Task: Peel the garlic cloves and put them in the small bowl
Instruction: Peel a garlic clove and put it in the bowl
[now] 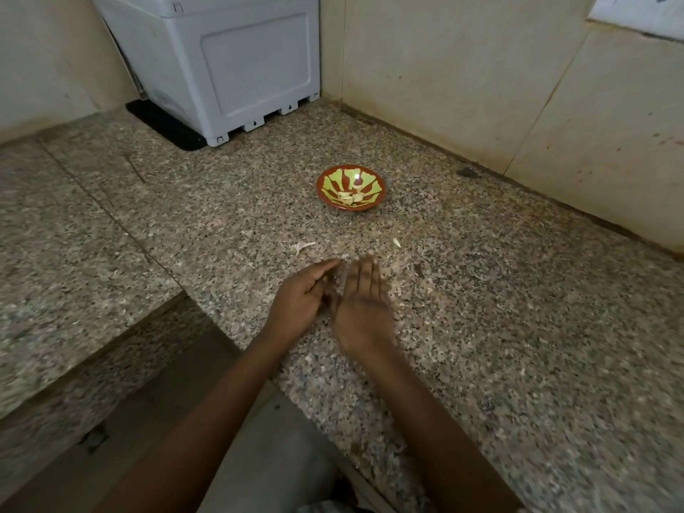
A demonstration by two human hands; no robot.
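Note:
A small red and yellow-green bowl (351,188) stands on the granite counter (481,309) and holds several peeled garlic cloves (348,198). Nearer to me, my left hand (301,296) and my right hand (364,309) meet just above the counter. The left hand lies palm up with its fingers slightly bent. The right hand is blurred, its fingers straight, its edge against the left palm. Something small and pale shows in the left palm; I cannot tell what it is. Garlic skin (301,247) and a pale scrap (397,242) lie between the hands and the bowl.
A grey plastic appliance (237,64) on a black mat (166,125) stands in the back left corner. Tiled walls (481,87) close off the back and right. The counter's front edge drops beside my left forearm, with a lower granite ledge (74,253) to the left.

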